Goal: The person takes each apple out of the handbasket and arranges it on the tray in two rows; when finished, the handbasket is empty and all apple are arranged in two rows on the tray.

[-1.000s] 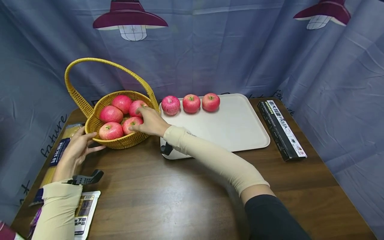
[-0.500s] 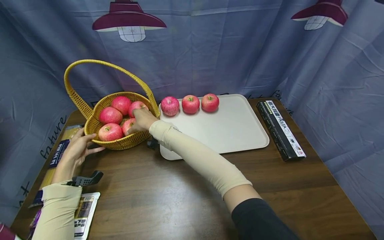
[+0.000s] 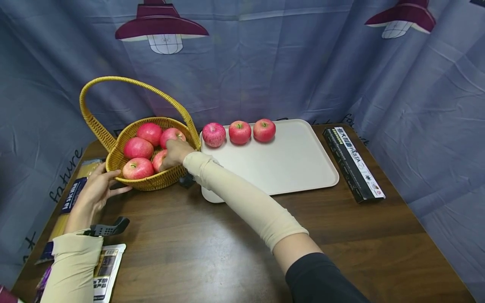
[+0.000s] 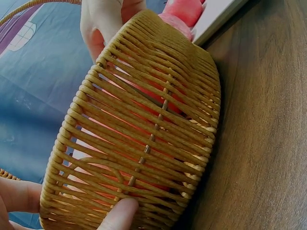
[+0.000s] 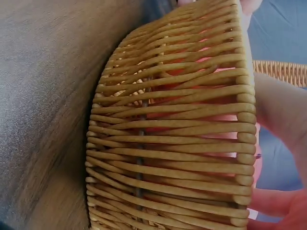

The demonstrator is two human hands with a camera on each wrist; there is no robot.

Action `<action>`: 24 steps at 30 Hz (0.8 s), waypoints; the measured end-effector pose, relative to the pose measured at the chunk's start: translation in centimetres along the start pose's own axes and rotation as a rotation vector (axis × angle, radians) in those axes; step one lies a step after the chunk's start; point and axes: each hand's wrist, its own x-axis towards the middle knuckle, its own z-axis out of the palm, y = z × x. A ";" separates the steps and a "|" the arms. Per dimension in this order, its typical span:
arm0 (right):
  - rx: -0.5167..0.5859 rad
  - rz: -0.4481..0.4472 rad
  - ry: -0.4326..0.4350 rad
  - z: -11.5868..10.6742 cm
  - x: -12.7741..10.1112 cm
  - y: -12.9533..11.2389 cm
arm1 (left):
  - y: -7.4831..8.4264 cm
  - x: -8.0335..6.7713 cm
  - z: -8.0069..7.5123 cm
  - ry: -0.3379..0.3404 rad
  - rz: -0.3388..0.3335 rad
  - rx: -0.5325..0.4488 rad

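Observation:
A yellow wicker basket (image 3: 163,181) with a tall arched handle holds several red apples at the back left. My left hand (image 3: 94,189) grips its left front rim; in the left wrist view the thumb (image 4: 120,214) presses the woven outer wall. Reaching in over the right rim, my right hand (image 3: 176,152) has its fingers curled round the front right apple (image 3: 159,160) and hides part of it. Another apple (image 3: 172,135) lies just behind that hand. In the right wrist view the basket wall (image 5: 168,129) screens most of the held apple.
Right of the basket lies a cream tray (image 3: 295,160) with three apples (image 3: 240,132) along its far edge. A black pasta box (image 3: 354,164) rests further right. Beside the left arm are a yellow-and-blue pasta pack (image 3: 73,195) and a white pouch (image 3: 110,273). A curtain (image 3: 265,63) hangs behind.
My right hand has moved left and deeper into the basket, covering more of the front right apple. The left hand has stayed at the rim.

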 end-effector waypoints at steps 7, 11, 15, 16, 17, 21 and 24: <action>0.038 -0.079 0.106 -0.1 -0.5 0.4 | -0.1 0.0 -0.1 0.000 -0.003 0.000; 0.038 -0.139 0.175 -1.1 -1.5 0.4 | -0.2 -0.1 -0.2 0.008 -0.009 0.008; 0.061 -0.219 0.220 -2.4 -3.2 1.0 | -0.3 0.0 -0.2 0.005 -0.014 0.011; 0.077 -0.239 0.226 -2.8 -3.7 1.3 | -0.3 0.0 -0.2 0.004 -0.013 0.017; 0.091 -0.258 0.231 -3.2 -4.3 1.7 | -0.3 0.0 -0.2 0.003 -0.012 0.021; 0.158 -0.306 0.238 -4.7 -6.9 3.9 | -0.2 0.0 -0.1 0.005 -0.013 0.034; 0.193 -0.300 0.245 -5.8 -8.8 6.5 | -0.2 0.0 -0.1 0.007 -0.014 0.042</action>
